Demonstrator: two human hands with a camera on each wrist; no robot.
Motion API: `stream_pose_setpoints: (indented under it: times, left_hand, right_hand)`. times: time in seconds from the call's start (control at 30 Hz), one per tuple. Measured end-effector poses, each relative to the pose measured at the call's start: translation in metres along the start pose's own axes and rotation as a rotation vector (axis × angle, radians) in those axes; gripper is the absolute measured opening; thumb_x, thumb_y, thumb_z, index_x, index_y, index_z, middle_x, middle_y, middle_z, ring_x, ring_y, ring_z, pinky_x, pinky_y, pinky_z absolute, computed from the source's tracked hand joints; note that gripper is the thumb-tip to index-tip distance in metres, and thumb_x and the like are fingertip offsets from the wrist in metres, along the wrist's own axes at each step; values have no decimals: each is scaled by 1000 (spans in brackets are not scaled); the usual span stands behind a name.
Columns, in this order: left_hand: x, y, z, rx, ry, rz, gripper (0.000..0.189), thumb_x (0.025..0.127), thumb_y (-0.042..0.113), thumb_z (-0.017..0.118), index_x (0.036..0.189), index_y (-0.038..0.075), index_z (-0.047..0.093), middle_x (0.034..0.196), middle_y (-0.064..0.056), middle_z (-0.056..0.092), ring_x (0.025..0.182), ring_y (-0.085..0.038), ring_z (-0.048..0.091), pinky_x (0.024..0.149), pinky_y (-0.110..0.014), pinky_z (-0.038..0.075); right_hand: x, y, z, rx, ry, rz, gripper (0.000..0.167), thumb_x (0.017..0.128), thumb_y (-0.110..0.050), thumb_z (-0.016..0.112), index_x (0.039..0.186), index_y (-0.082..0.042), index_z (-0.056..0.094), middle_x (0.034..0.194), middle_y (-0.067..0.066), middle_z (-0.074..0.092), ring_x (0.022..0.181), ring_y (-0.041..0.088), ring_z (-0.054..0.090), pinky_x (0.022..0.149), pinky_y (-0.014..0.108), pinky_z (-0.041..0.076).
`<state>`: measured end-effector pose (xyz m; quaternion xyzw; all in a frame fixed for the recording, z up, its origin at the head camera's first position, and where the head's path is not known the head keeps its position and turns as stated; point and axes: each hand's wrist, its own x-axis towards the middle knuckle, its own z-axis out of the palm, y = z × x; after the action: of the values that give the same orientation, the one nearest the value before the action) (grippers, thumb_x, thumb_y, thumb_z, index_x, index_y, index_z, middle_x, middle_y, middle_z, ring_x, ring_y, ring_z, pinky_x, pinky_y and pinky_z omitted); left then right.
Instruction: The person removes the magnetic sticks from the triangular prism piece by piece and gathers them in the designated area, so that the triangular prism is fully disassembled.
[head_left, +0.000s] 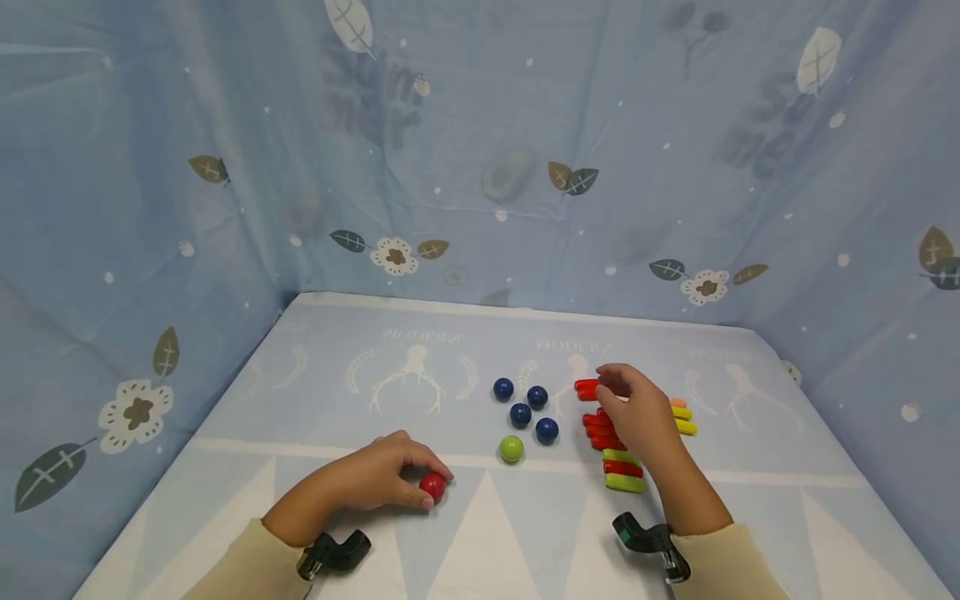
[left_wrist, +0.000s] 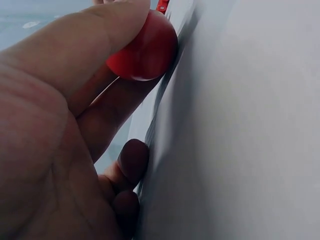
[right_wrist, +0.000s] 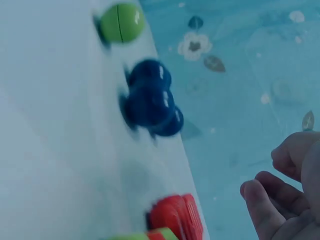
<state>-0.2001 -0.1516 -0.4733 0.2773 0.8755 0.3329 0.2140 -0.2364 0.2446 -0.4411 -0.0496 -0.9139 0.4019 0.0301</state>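
At the near left of the table, my left hand (head_left: 381, 473) pinches a small glossy red ball (head_left: 432, 485) between thumb and fingers. In the left wrist view the red ball (left_wrist: 150, 50) sits close against the tabletop. My right hand (head_left: 637, 412) is above a group of short bars, its fingers loosely bent, with nothing seen between them. Red bars (head_left: 600, 431) lie beneath and left of it; green bars (head_left: 624, 482) with a red one between lie nearer. Yellow bars (head_left: 686, 427) show partly behind the hand. The right wrist view shows its fingertips apart from the red bars (right_wrist: 172, 217).
Several dark blue balls (head_left: 521, 415) lie left of the bars, with one green ball (head_left: 512, 449) in front of them. A patterned cloth covers the table (head_left: 465, 533). Blue curtains (head_left: 480, 150) with leaf and flower prints stand along the back and sides.
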Motion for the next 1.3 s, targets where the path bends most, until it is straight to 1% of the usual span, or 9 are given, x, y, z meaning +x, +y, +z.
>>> stream_pose_setpoints:
  times: [0.13,0.27,0.43,0.53,0.63,0.87,1.0,1.17,1.3]
  left_hand:
    - [-2,3,0,1,-1,1,33,86,40,86,118,46,75,119,25,70,108,-10,55,95,-36,47]
    - [-1,7,4,-19,6,12,32,88,40,85,119,42,76,119,23,69,111,-8,61,102,-39,50]
    - [5,11,4,-10,55,-10,33,89,35,85,121,33,77,116,20,69,108,-8,61,97,-35,52]
    - [16,16,0,6,89,-44,33,89,29,86,121,29,77,115,16,69,104,-11,60,93,-36,53]
    - [33,22,-3,10,118,-68,34,90,25,85,122,27,77,114,11,69,103,-13,59,92,-38,53]
    - [71,28,-2,31,213,-106,39,90,23,84,128,21,76,108,4,67,98,-14,59,89,-37,53]
    - [83,30,1,20,250,-123,39,89,25,86,126,21,76,107,5,69,96,-14,60,88,-36,53]
    - [92,33,7,-4,230,-137,31,90,24,84,119,22,74,111,6,72,95,-14,61,89,-36,51]
    - [94,35,13,-16,216,-165,28,90,23,83,116,25,74,111,6,71,95,-16,59,87,-38,50]
  right_hand:
    - [-22,-4,8,63,-28,-25,33,105,-30,63,137,-21,64,130,3,69,119,25,63,99,43,58]
    - [-40,-6,7,130,-126,-25,29,104,-27,66,131,-20,67,127,2,70,110,23,66,89,36,60]
    - [-54,-8,11,235,-251,-13,25,101,-17,67,126,-15,71,121,7,73,106,21,69,87,30,59]
    - [-57,-11,17,250,-284,-22,22,100,-15,67,122,-15,72,113,6,75,102,20,69,87,29,59]
    - [-59,-13,22,242,-300,-31,20,100,-14,67,119,-16,73,108,5,75,97,20,69,87,31,59]
    - [-73,-11,29,142,-334,-59,16,99,-22,72,115,-22,75,104,-3,75,96,14,66,83,27,58]
    - [-81,-9,30,136,-353,-82,17,99,-24,73,116,-21,75,104,-4,75,95,14,66,82,26,56]
    - [-84,-8,33,140,-371,-62,18,98,-25,74,116,-20,75,102,-3,74,93,16,65,80,24,57]
    - [-86,-4,35,119,-371,-51,17,98,-26,74,115,-21,75,101,-4,74,91,15,64,78,24,56]
